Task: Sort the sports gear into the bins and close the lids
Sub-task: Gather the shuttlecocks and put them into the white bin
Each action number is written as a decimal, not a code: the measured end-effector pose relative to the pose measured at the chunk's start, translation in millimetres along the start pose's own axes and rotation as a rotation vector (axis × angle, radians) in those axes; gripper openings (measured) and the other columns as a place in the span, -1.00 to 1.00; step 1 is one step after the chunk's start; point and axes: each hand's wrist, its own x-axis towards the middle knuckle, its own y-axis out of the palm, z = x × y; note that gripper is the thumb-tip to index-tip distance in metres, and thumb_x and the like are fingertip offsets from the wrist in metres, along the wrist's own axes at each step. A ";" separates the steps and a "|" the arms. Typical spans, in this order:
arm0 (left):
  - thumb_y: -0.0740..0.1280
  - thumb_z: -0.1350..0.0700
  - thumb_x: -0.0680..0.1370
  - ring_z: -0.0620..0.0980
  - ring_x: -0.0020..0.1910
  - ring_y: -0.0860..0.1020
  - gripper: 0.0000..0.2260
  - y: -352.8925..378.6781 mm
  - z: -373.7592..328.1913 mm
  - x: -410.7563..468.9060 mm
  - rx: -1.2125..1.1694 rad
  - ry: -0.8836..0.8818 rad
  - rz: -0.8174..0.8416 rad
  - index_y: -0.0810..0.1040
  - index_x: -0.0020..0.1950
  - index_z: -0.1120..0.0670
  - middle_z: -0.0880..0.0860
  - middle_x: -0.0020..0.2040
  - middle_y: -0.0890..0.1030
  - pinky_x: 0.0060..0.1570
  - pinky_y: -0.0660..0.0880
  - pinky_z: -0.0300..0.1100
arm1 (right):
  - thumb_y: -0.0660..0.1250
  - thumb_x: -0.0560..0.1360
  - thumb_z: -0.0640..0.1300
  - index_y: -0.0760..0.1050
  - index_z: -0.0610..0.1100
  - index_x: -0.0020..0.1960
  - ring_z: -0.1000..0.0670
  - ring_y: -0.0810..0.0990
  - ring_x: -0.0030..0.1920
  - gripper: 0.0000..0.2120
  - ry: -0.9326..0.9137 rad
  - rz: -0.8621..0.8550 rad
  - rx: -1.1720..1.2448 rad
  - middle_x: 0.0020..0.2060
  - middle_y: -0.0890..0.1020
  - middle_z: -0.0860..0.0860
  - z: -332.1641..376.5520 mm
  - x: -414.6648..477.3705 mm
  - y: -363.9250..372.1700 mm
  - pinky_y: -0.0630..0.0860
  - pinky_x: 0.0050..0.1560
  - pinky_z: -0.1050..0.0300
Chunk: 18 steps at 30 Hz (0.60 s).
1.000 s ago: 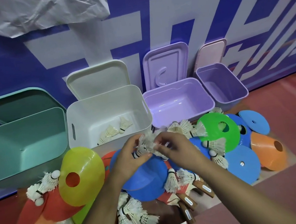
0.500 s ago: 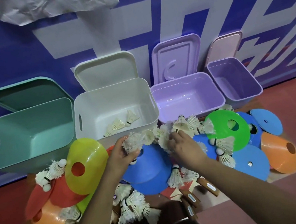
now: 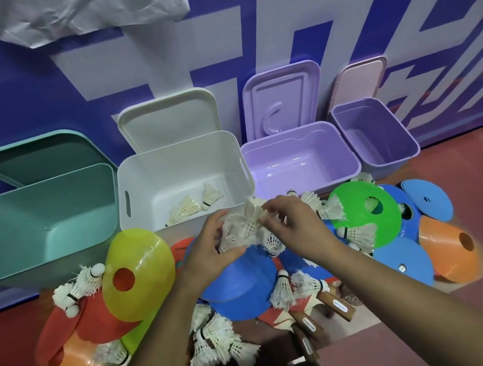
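step: we hold a shuttlecock bunch (image 3: 244, 228), left hand (image 3: 209, 254) and right hand (image 3: 298, 230) both curled round it | place: just short of the white bin's (image 3: 142, 183) near rim, at 12 o'clock | how: we should lift clear of that rim and release low, beside the shuttlecocks inside (image 3: 190, 209) | room: yellow cone (image 3: 142, 257) at 9 o'clock, green cone (image 3: 386, 222) at 3 o'clock, bin mouth open
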 end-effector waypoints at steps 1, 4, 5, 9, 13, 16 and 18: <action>0.52 0.16 0.43 -0.25 0.12 0.55 -0.33 3.5 -5.4 2.9 0.014 0.002 0.013 0.28 0.41 -0.15 -0.13 0.18 0.55 0.08 0.45 -0.40 | 0.29 0.58 -0.02 0.58 -0.11 -0.07 0.03 0.46 -0.14 -0.82 0.028 0.008 0.042 -0.22 0.56 0.04 -1.9 -2.8 -0.9 0.40 -0.08 0.10; 0.55 0.12 0.39 -0.22 -0.07 0.59 -0.42 19.5 -18.0 11.0 0.056 0.029 0.024 0.31 0.29 -0.03 -0.03 0.08 0.59 -0.07 0.46 -0.39 | 0.41 0.49 0.08 0.51 -0.15 -0.16 0.02 0.48 -0.25 -0.71 0.199 0.053 0.292 -0.27 0.56 -0.13 -9.3 -11.2 -7.8 0.41 -0.19 0.07; 0.56 0.10 0.38 -0.24 -0.15 0.57 -0.47 25.3 -21.5 14.0 0.079 0.050 0.008 0.33 0.21 0.01 -0.02 0.01 0.59 -0.13 0.45 -0.38 | 0.48 0.42 0.11 0.49 -0.13 -0.16 0.01 0.49 -0.28 -0.68 0.252 0.066 0.335 -0.27 0.57 -0.12 -12.0 -14.2 -8.5 0.44 -0.21 0.07; 0.57 0.02 0.35 -0.27 -0.07 0.55 -0.54 42.2 -43.2 28.0 0.157 0.098 0.098 0.41 0.13 -0.03 -0.07 -0.02 0.57 -0.08 0.47 -0.36 | 0.58 0.34 -0.05 0.45 -0.24 0.08 -0.10 0.67 -0.18 -0.53 0.527 -0.026 0.640 -0.17 0.69 -0.11 -32.4 -20.7 -6.7 0.64 -0.10 -0.08; 0.44 0.01 0.50 -0.17 0.20 0.53 -0.61 44.3 -64.4 39.9 -0.112 -0.004 0.223 0.39 0.28 -0.07 -0.05 0.22 0.55 0.04 0.48 -0.34 | 0.52 0.40 -0.26 0.46 -0.30 0.10 -0.14 0.58 -0.23 -0.64 0.636 -0.094 1.018 -0.17 0.61 -0.22 -45.1 -22.4 -19.5 0.59 -0.26 0.07; 0.20 -0.08 0.62 -0.02 0.11 0.60 -0.78 37.6 -63.8 52.5 -0.302 -0.089 0.062 0.50 0.18 -0.02 0.03 0.14 0.63 0.06 0.48 -0.12 | 0.47 0.43 -0.29 0.46 -0.18 0.01 -0.06 0.58 -0.26 -0.77 0.666 -0.204 1.112 -0.28 0.62 -0.08 -53.8 -21.3 -27.8 0.58 -0.23 0.08; 0.20 0.05 0.63 0.00 -0.11 0.58 -0.85 37.6 -53.1 54.9 -0.132 -0.119 -0.076 0.55 -0.02 0.02 0.01 -0.11 0.64 -0.07 0.48 -0.06 | 0.48 0.43 -0.27 0.44 -0.17 0.05 -0.08 0.59 -0.22 -0.72 0.658 -0.303 1.110 -0.26 0.63 -0.07 -62.8 -18.9 -33.9 0.61 -0.18 0.05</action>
